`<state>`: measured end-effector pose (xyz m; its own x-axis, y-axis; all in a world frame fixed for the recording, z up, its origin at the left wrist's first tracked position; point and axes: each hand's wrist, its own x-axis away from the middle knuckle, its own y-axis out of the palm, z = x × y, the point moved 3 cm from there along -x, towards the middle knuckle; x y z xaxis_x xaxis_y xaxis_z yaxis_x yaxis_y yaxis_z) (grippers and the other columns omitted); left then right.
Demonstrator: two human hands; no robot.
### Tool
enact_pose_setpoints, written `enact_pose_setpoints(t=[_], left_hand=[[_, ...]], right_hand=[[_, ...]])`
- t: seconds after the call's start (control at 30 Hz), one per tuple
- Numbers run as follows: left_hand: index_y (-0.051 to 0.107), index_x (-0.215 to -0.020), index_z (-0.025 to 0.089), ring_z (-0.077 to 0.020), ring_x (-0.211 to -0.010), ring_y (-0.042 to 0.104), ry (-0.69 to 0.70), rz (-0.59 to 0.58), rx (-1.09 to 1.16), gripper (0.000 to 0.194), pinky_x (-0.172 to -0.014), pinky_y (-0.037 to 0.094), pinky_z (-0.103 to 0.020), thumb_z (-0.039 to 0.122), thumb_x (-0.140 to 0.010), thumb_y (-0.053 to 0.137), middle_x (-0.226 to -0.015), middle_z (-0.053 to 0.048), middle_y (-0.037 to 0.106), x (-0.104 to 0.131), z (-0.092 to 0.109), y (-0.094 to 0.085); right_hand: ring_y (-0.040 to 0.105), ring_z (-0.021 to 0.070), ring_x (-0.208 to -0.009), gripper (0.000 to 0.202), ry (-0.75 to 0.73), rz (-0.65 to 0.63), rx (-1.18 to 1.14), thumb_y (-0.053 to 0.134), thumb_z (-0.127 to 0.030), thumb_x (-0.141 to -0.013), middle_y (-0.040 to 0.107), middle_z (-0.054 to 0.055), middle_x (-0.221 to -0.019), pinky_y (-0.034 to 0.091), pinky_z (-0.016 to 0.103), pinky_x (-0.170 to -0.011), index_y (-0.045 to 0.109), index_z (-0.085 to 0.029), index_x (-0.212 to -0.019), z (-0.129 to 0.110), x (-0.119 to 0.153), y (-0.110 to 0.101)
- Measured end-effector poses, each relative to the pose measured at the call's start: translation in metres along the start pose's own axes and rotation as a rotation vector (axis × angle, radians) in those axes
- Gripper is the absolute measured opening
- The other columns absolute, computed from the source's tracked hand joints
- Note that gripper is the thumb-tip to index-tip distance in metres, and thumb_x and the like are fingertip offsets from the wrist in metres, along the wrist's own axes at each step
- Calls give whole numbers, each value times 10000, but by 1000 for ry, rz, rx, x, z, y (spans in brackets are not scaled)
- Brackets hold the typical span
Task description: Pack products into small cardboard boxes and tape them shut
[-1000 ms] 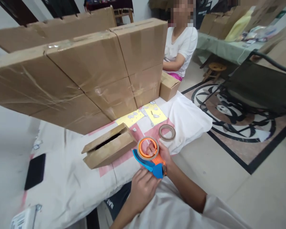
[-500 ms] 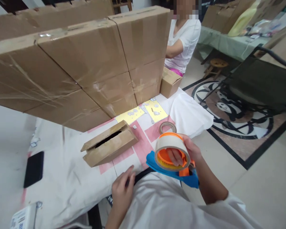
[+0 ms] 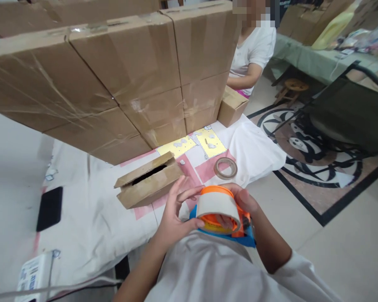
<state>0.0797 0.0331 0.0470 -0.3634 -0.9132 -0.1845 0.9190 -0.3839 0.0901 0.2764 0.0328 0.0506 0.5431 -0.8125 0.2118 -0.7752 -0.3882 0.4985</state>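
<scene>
In my right hand (image 3: pixel 244 203) is a blue and orange tape dispenser (image 3: pixel 247 240) with a wide pale tape roll (image 3: pixel 214 205) on it; some fingers reach inside the roll. My left hand (image 3: pixel 179 212) touches the roll's left side, thumb low and fingers near its upper rim. Just beyond lies a flat brown tape roll (image 3: pixel 226 168) on the cloth. To the left, a small cardboard box (image 3: pixel 151 182) rests with a dark gap along its top.
A tall wall of taped cartons (image 3: pixel 129 63) stands on the cloth-covered table (image 3: pixel 82 235). A black phone (image 3: pixel 49 209) lies at left. Behind a small carton (image 3: pixel 233 107) sits a person (image 3: pixel 255 50). A dark chair (image 3: pixel 349 109) stands at right.
My left hand has risen from the table edge to the tape roll, its fingers spreading around the side. The dispenser in my right hand has turned slightly. The whole view has shifted a little.
</scene>
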Motion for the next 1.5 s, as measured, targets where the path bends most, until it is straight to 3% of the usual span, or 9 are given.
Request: enact_pose_setpoints(t=[0.13, 0.4, 0.67, 0.87, 0.97, 1.13, 1.23, 1.37, 1.5], left_hand=[[240, -1542, 296, -284, -1189, 645, -60, -2, 178, 1069, -1010, 482, -433, 494, -696, 864, -1229, -149, 698, -2, -14, -3], [282, -1512, 341, -224, -1083, 690, -83, 72, 281, 1023, -938, 531, -355, 451, -691, 881, -1147, -96, 708, -1, -28, -8], [372, -1478, 336, -219, -1059, 690, -43, 107, 206, 972, -912, 533, -337, 425, -667, 901, -1100, -77, 728, 1, -35, -9], [698, -1183, 247, -271, -1109, 686, -70, 211, -22, 354, -869, 565, -377, 425, -877, 702, -1432, -159, 589, 6, -31, -18], [784, -943, 215, -229, -982, 692, -90, 328, -301, 215, -744, 567, -306, 399, -868, 703, -1162, -117, 728, 11, -27, -31], [784, -998, 191, -190, -707, 703, -222, 456, -332, 335, -683, 569, -303, 471, -821, 733, -785, -59, 777, 20, -31, -43], [629, -1336, 191, -166, -679, 695, -267, 474, -266, 624, -666, 546, -270, 454, -789, 774, -748, -31, 770, 26, -32, -44], [143, -1603, 209, -137, -659, 667, -298, 481, -221, 1046, -633, 494, -236, 408, -798, 780, -691, 31, 731, 33, -28, -45], [175, -1595, 223, -115, -648, 618, -296, 497, -297, 982, -635, 454, -221, 390, -824, 760, -725, 26, 745, 36, -23, -45]], right_hand=[[627, 209, -607, 850, -19, 22, -26, 626, -921, -578, 661, 54, -599, 482, 280, -563, 734, -136, -887, 0, 0, -1], [598, 165, -737, 630, -80, -196, 160, 890, -539, -581, 657, 20, -832, 472, 235, -658, 633, -157, -1013, -5, -4, 0], [632, 211, -892, 481, -251, 0, 692, 737, -257, -734, 681, 72, -1040, 520, 294, -800, 650, -172, -1199, -19, 10, -2], [669, 261, -973, 535, -300, 264, 567, 783, -300, -711, 700, 102, -1096, 541, 341, -842, 670, -158, -1214, -11, -4, -43], [662, 259, -993, 526, -356, 508, 537, 773, -299, -717, 693, 89, -1103, 542, 350, -857, 642, -176, -1211, -4, -44, -62], [655, 246, -927, 470, -293, 700, 722, 679, -234, -747, 694, 73, -1025, 538, 401, -872, 597, -160, -1204, 17, -136, -76], [616, 291, -1104, 562, -278, 790, 820, 674, -232, -762, 649, 147, -1175, 486, 460, -1000, 538, -118, -1295, 22, -162, -79], [452, 306, -1354, 632, -570, 859, 896, 699, -292, -804, 483, 194, -1389, 391, 462, -1130, 478, -140, -1376, 12, -139, -60], [599, 237, -1161, 237, -681, 428, 841, 648, -298, -903, 617, 97, -1179, 473, 412, -1028, 645, -228, -1130, 8, -96, -17]])
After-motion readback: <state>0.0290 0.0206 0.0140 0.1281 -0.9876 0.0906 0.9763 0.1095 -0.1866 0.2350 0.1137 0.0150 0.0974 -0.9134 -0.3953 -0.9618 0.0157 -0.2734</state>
